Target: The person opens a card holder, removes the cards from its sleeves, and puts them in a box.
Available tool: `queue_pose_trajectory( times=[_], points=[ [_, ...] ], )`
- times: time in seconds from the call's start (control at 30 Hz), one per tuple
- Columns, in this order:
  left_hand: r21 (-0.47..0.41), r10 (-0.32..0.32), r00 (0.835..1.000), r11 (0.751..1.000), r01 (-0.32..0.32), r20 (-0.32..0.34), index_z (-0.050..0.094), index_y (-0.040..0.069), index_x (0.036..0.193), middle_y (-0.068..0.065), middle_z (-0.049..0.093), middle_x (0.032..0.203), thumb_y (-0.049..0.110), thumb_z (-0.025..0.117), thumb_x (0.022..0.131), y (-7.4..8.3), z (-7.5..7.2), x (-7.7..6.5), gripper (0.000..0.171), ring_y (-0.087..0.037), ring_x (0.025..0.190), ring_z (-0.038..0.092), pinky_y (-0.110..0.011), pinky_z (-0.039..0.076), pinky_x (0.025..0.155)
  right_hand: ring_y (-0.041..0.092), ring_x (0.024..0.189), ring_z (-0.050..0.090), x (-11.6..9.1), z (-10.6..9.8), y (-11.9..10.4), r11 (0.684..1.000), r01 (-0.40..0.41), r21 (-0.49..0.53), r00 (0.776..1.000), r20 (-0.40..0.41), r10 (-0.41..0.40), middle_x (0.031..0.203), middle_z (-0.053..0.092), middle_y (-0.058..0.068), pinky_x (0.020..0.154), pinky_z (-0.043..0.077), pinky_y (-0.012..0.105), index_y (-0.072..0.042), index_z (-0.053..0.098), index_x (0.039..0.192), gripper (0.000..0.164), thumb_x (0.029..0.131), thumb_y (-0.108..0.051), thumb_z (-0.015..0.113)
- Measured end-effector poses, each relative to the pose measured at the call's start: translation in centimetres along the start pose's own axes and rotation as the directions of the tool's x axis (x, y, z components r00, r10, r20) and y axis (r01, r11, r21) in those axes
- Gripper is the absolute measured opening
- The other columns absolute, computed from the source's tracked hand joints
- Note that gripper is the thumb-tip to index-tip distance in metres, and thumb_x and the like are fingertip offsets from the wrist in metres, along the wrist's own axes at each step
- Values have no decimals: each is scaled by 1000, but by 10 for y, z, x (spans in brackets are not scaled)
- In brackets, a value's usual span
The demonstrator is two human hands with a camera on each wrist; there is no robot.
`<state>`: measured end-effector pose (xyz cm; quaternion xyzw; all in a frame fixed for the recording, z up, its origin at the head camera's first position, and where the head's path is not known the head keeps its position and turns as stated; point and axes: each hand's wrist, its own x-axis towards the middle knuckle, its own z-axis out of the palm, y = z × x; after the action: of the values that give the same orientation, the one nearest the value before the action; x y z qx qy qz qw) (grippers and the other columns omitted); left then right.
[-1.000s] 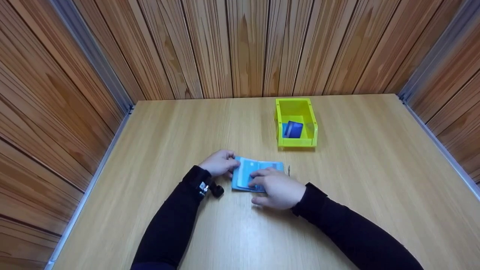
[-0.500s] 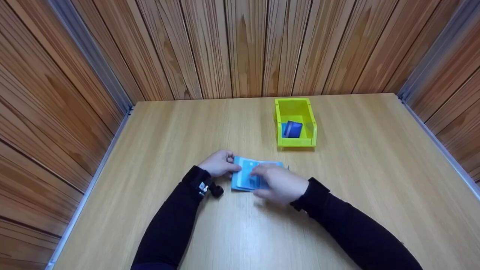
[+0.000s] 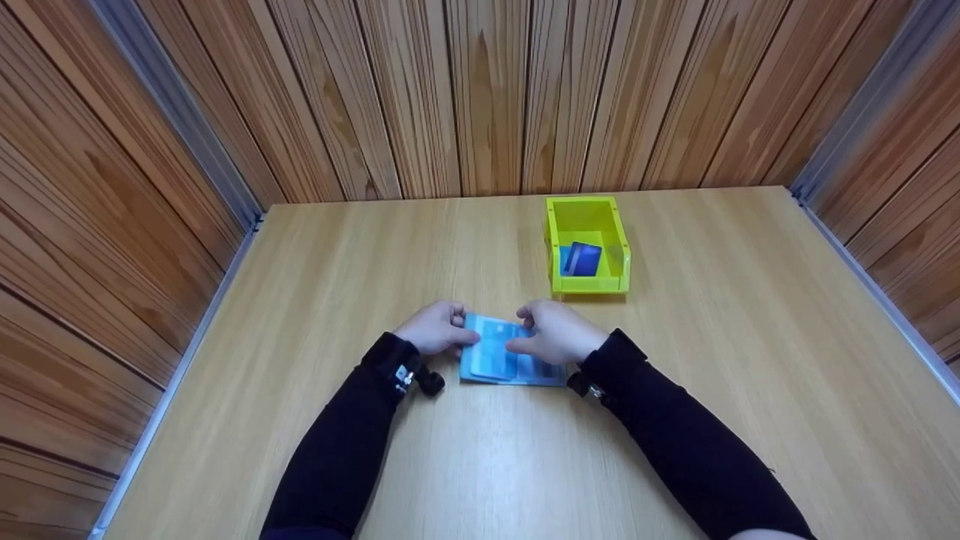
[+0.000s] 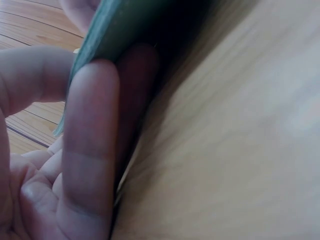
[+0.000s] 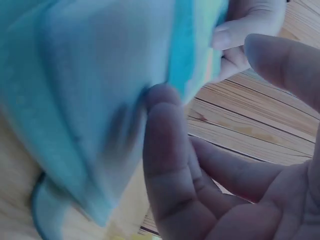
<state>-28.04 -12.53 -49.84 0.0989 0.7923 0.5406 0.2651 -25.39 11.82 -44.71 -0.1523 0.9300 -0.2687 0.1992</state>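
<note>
A light blue card holder [image 3: 491,356] lies spread open like a booklet on the table. My left hand [image 3: 433,328] grips its left edge, thumb on top and fingers underneath; the left wrist view shows fingertips against the cover [image 4: 122,30] edge. My right hand [image 3: 561,330] is over the upper right part, covering some of it. In the right wrist view, its fingertips [image 5: 165,105] are right at a cloudy, see-through sleeve [image 5: 110,75], with the thumb and fingers spread apart. A pale blue strap [image 5: 47,210] curves out from the holder's edge.
Toward the back right of the wooden table [image 3: 360,262] stands a yellow-green bin [image 3: 591,285]. A dark blue card [image 3: 584,259] and a lighter blue piece lie in it. Wood-panelled walls [image 3: 487,97] enclose the back and sides.
My right hand has lifted from the right page and moved up to the holder's far edge, uncovering the lower right part. My left hand keeps its hold on the left edge.
</note>
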Motion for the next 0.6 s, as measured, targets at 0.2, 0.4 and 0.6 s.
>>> queue_pose_trajectory(
  times=[0.2, 0.4, 0.6],
  points=[
    [-31, 7, 1000, 1000, -7, 0, 58, 5, 100, -5, 68, 88, 11, 73, 86, 0, 1, 1, 21, -15, 73, 67, -27, 58, 62, 20, 87, 58, 4, 5, 5, 997, 53, -48, 999, 8, -52, 101, 63, 8, 81, 50, 37, -1, 55, 136, 67, 88, -45, 70],
    [-49, -3, 1000, 999, 3, 2, 57, 6, 98, -5, 69, 88, 11, 73, 86, 0, 1, 1, 21, -15, 73, 67, -27, 58, 62, 19, 89, 57, 5, 10, 5, 997, 66, -45, 998, -8, -66, 101, 62, 7, 82, 50, 35, -2, 59, 131, 62, 86, -45, 72],
    [-32, -12, 1000, 999, 12, 1, 56, 7, 97, -4, 67, 88, 12, 74, 86, 0, 1, 0, 21, -16, 73, 67, -27, 58, 62, 17, 79, 57, 7, 13, 6, 999, 28, 33, 999, -45, -26, 92, 60, 3, 67, 50, 32, -8, 61, 117, 48, 85, -42, 74]
  ],
)
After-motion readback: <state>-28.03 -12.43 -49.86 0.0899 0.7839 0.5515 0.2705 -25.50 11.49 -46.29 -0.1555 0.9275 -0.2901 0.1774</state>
